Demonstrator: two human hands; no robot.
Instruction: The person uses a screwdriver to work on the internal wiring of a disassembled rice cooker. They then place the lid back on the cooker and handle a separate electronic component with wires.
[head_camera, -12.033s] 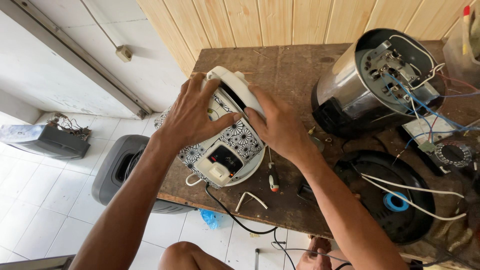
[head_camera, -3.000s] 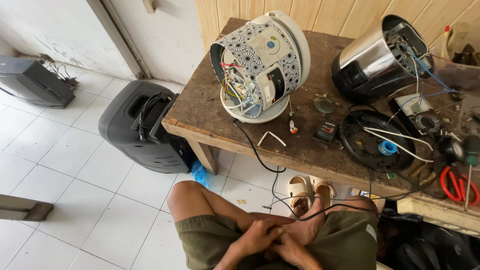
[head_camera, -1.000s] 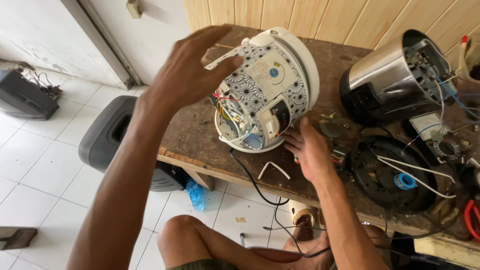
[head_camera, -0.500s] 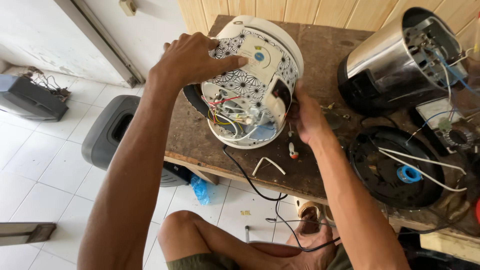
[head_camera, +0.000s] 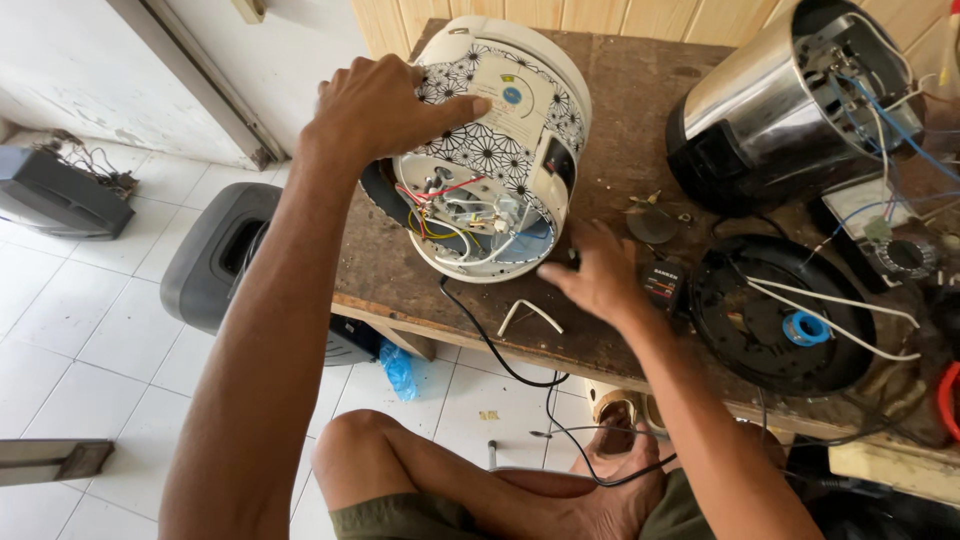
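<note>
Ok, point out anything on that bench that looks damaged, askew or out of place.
The white flower-patterned rice cooker lies tipped on its side, base open, with red, yellow and white wires spilling out. The left hand steadies it; the right hand rests beside it. A silver metal cooker body is also tipped over, wiring exposed.

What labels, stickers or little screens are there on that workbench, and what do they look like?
Pale rectangular label with a blue round sticker: on the patterned cooker shell, beside the left hand's fingertips.
Small black plate with coloured markings: flat on the wooden table, just beyond the right hand.
No lit screen can be made out.
</note>
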